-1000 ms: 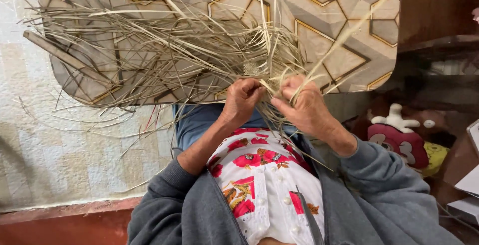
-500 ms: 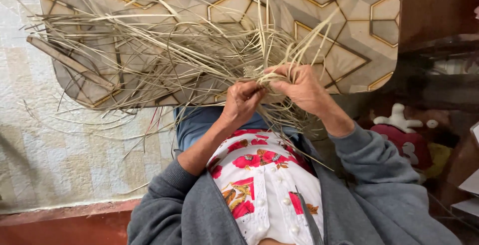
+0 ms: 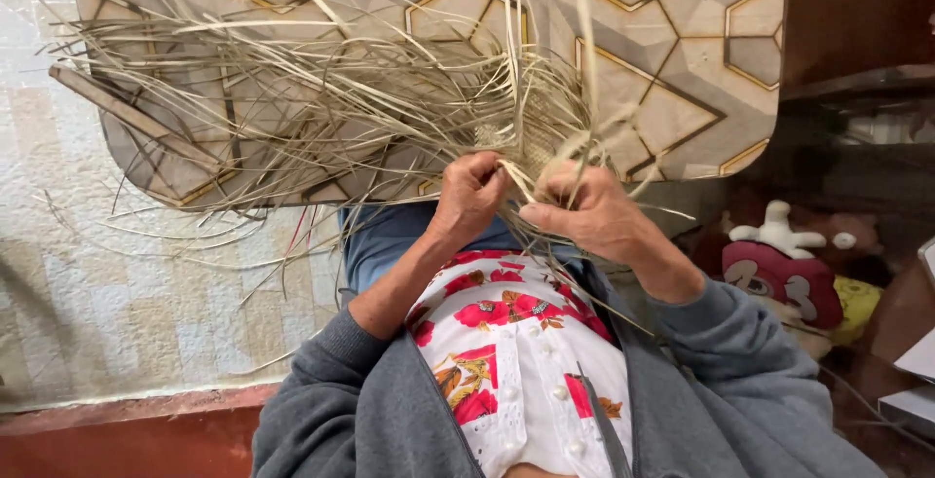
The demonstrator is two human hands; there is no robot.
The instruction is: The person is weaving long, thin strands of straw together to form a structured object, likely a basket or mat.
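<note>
A big loose bundle of dry pale straw strands lies spread over a small table with a hexagon pattern. At its near edge sits a small woven patch where the strands cross. My left hand is closed on strands just left of that patch. My right hand pinches a strand beside it, thumb pointing towards the left hand. One long strand rises from the hands across the table, blurred. Both hands nearly touch.
A flat wooden stick lies under the straw at the table's left. A pale patterned mat covers the floor on the left, with stray strands on it. Soft toys sit at the right, and paper sheets lie by the right edge.
My right hand has dropped and drawn in closer to the left hand, pulling a strand with it. The left hand has stayed at the woven patch. The view has shifted slightly.
</note>
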